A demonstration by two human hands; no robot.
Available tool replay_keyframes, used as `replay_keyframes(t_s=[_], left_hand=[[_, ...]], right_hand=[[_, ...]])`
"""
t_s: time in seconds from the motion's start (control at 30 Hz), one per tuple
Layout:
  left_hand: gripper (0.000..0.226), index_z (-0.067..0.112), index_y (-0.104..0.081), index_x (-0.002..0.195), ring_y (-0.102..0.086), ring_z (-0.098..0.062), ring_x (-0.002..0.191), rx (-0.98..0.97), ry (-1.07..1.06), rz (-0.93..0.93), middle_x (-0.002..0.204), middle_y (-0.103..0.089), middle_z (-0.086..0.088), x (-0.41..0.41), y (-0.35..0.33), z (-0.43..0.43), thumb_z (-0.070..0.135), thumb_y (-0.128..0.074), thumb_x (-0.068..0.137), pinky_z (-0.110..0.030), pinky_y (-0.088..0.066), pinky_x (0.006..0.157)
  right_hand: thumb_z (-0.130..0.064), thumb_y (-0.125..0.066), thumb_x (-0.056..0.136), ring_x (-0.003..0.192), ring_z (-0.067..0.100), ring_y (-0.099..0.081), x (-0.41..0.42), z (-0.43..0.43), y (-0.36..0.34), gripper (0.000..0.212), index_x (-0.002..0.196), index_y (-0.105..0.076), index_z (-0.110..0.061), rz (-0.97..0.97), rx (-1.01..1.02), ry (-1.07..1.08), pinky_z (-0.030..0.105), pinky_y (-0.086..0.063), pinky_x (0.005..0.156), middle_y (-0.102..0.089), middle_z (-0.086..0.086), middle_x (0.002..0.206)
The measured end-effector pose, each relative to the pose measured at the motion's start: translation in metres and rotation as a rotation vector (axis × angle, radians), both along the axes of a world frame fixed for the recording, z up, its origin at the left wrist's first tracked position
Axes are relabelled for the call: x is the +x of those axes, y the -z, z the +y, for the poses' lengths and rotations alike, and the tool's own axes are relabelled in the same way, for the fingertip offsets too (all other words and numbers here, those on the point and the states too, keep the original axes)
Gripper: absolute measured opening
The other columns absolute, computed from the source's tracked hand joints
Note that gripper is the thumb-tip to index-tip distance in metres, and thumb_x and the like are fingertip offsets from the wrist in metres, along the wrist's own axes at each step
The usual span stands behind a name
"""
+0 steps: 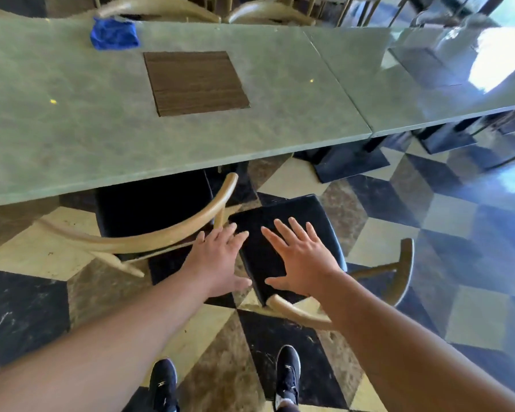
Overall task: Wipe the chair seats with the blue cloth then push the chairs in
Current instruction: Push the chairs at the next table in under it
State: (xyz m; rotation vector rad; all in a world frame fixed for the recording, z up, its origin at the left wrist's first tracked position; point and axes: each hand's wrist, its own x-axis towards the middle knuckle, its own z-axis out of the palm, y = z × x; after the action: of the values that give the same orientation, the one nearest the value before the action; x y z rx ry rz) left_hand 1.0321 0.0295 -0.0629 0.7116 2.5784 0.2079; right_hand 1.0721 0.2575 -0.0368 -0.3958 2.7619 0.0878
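Observation:
The blue cloth point(114, 34) lies crumpled at the far left of the grey-green table point(72, 129). Two wooden chairs with black seats stand on my side. The left chair point(149, 209) is tucked partly under the table, its curved backrest showing. The right chair's seat point(280, 215) stands out from the table, turned at an angle. My left hand point(220, 257) and my right hand point(301, 260) are both spread flat, fingers straight, above that seat. Neither holds anything, and I cannot tell whether they touch the seat.
A dark wooden square point(195, 83) is inset in the tabletop. A second table point(428, 84) adjoins on the right. More chairs point(268, 13) stand across the table. The black table base point(351, 162) and chequered floor lie beyond. My shoes point(287, 373) stand behind the chair.

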Motion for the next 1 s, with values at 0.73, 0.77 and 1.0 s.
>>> replay_keyframes(t_s=[0.73,0.77,1.0], left_hand=[[0.051,0.034,-0.051,0.134,-0.067,-0.026,0.101,-0.332,-0.001,-0.184,0.111,-0.071,0.005,0.158,0.067,0.301,0.036,-0.069,0.086,-0.045,-0.047,0.092],[0.046,0.033,-0.052,0.133,-0.067,-0.026,0.096,-0.331,-0.028,-0.158,0.105,-0.071,0.004,0.158,0.069,0.301,0.023,-0.064,0.089,-0.043,-0.047,0.084],[0.037,0.03,-0.06,0.116,-0.064,-0.025,0.077,-0.28,-0.055,-0.098,0.082,-0.06,0.007,0.129,0.06,0.296,0.005,-0.054,0.089,-0.041,-0.041,0.072]], right_hand=[[-0.046,-0.064,0.09,0.129,0.035,-0.052,0.094,0.329,0.079,0.055,0.139,-0.049,-0.027,-0.355,0.14,-0.315,0.058,-0.023,0.119,-0.062,0.005,0.13],[-0.035,-0.064,0.091,0.123,0.034,-0.055,0.091,0.329,0.08,0.043,0.132,-0.052,-0.027,-0.329,0.143,-0.316,0.057,-0.027,0.116,-0.064,0.005,0.124],[-0.014,-0.061,0.089,0.1,0.025,-0.064,0.053,0.333,0.069,0.026,0.108,-0.062,-0.032,-0.241,0.152,-0.331,0.046,-0.04,0.1,-0.069,-0.005,0.101]])
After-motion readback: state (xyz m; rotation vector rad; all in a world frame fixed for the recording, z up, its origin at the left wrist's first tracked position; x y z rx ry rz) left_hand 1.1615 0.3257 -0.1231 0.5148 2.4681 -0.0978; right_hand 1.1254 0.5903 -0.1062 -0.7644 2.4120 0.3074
